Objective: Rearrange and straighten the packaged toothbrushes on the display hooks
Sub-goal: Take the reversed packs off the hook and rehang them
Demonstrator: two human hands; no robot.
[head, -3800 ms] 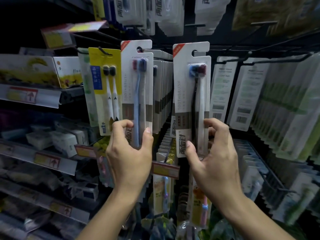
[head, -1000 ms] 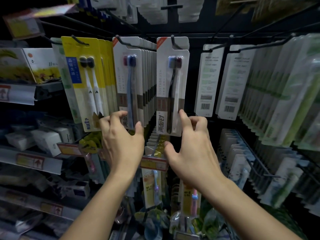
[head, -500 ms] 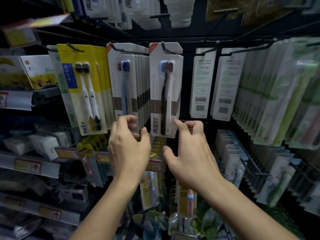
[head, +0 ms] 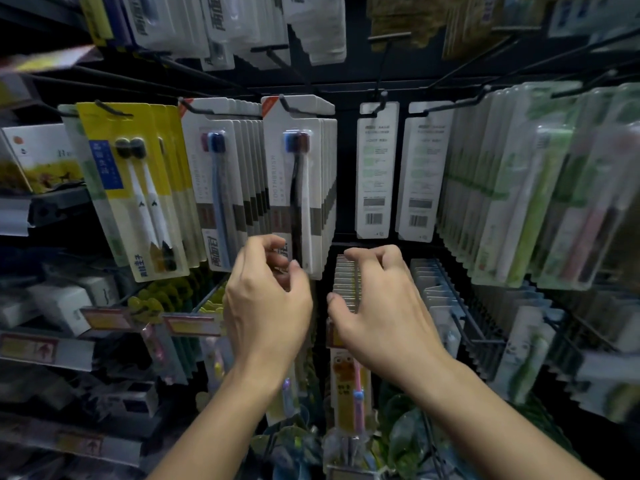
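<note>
Two rows of white toothbrush packs hang side by side on black hooks. The left row's front pack [head: 216, 188] shows a blue brush and the right row's front pack [head: 298, 188] a black one; both hang straight. My left hand [head: 266, 306] hovers in front of the lower edges of these two rows. Its fingers are loosely curled, its thumb is apart from them, and it grips nothing. My right hand [head: 381, 306] is lower and to the right, below the black-brush row. Its fingers are relaxed and empty, over a lower row of packs [head: 346, 282].
Yellow twin-brush packs [head: 131, 188] hang to the left. Two white packs [head: 375, 168] facing backwards and rows of green packs [head: 519, 188] hang to the right. Price tags [head: 190, 323] and a yellow child's brush pack [head: 346, 382] sit below. Boxed goods [head: 62, 303] fill the left shelves.
Both hands have let go of the front packs. My left hand shifted right toward the black-brush row, and my right hand dropped down and to the right. The packs now hang free.
</note>
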